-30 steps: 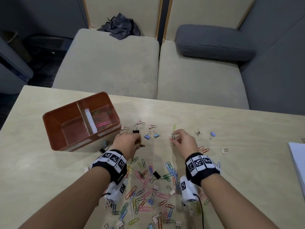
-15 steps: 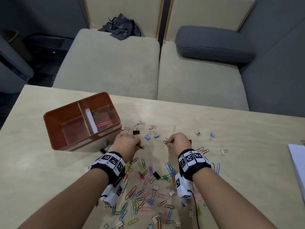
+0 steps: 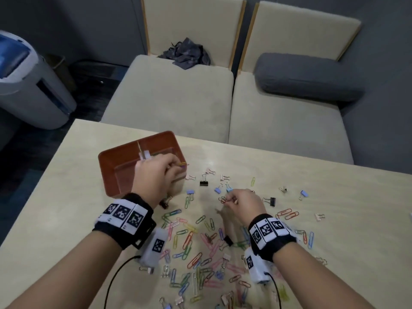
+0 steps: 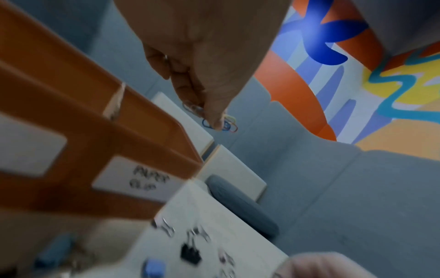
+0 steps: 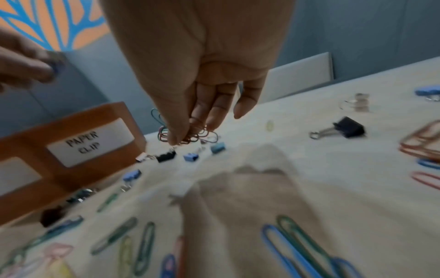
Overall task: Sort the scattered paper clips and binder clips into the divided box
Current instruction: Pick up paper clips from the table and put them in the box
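Both hands are loaded. The left hand [image 3: 160, 175] has swung up from the scatter to the box [image 3: 116, 166] in the middle left of the head view, fingers pinched round a small bunch of paper clips [image 4: 219, 122] over the right-hand compartment. That compartment's front carries a label [image 5: 90, 144] reading "PAPER CLIP", so I judge the drop is going to the correct side.

Meanwhile the right hand [image 3: 242, 202] has drifted left toward frame centre, thumb and fingers pinched on a tangle of red and green clips [image 5: 190, 135], held just above the bench [image 3: 334, 219].

What that shift means: one batch is about to go in, and the second looks to be queued right behind it.

Plenty left, though. Coloured paper clips [image 3: 196, 248] are heaped along the bottom centre between my wrists. Binder clips are loose too: a black one [image 3: 204, 182] just right of the box, blue ones [image 3: 218, 190] near it, another black one [image 3: 272, 201] right of the right hand.

I can't tell what the left compartment holds; the hand covers much of the box.
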Demonstrator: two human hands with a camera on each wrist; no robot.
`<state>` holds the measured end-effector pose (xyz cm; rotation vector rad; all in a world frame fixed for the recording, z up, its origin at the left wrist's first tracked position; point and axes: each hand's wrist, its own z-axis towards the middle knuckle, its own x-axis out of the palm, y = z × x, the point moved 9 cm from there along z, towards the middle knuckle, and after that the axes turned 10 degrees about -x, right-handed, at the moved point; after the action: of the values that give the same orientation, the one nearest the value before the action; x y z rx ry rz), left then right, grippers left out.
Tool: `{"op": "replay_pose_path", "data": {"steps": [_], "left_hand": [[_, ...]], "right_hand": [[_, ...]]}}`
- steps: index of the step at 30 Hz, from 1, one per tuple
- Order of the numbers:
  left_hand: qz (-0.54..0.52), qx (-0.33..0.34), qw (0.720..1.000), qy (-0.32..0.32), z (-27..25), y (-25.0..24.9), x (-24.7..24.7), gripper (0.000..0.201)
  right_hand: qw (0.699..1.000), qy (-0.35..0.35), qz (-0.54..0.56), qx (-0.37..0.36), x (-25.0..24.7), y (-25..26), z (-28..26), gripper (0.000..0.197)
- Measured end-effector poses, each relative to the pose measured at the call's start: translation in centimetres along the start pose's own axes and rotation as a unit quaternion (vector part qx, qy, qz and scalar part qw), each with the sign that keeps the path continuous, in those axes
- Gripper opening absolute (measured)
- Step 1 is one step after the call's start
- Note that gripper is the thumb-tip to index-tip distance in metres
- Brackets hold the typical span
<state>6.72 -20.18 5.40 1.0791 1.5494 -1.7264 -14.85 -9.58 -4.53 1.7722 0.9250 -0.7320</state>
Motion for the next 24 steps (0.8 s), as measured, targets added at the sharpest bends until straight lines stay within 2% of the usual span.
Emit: {"op": "replay_pose_path", "data": {"steps": [4, 7, 11, 15, 19, 24], "left_hand": [[0.021, -0.09, 0.995, 0.039, 2.5, 3.7, -0.2, 0.002], [-0.004, -0.122, 0.989, 0.088, 3.1, 5.0, 0.7, 0.015], [-0.061, -0.117, 0.987, 0.091, 3.3, 5.3, 0.2, 0.013], [-0.071, -0.094, 0.991, 0.059, 2.9, 5.6, -1.1, 0.012], [-0.067, -0.06, 0.994, 0.058, 1.6, 5.0, -1.8, 0.008], [-0.074, -0.006, 0.994, 0.086, -0.7, 3.3, -1.2, 0.01]], "right_hand": [[0.997, -0.024, -0.002, -0.069, -2.4, 4.5, 0.7, 0.006], [0.992, -0.044, 0.004, -0.115, -4.1, 8.4, 1.5, 0.007], [0.983, -0.086, 0.028, -0.161, -5.5, 13.2, 3.6, 0.007], [0.978, -0.103, 0.061, -0.168, -5.0, 16.4, 6.7, 0.01], [0.983, -0.079, 0.059, -0.155, -3.4, 16.9, 8.7, 0.026], [0.974, -0.123, 0.059, -0.182, -4.9, 14.6, 6.6, 0.019]]}}
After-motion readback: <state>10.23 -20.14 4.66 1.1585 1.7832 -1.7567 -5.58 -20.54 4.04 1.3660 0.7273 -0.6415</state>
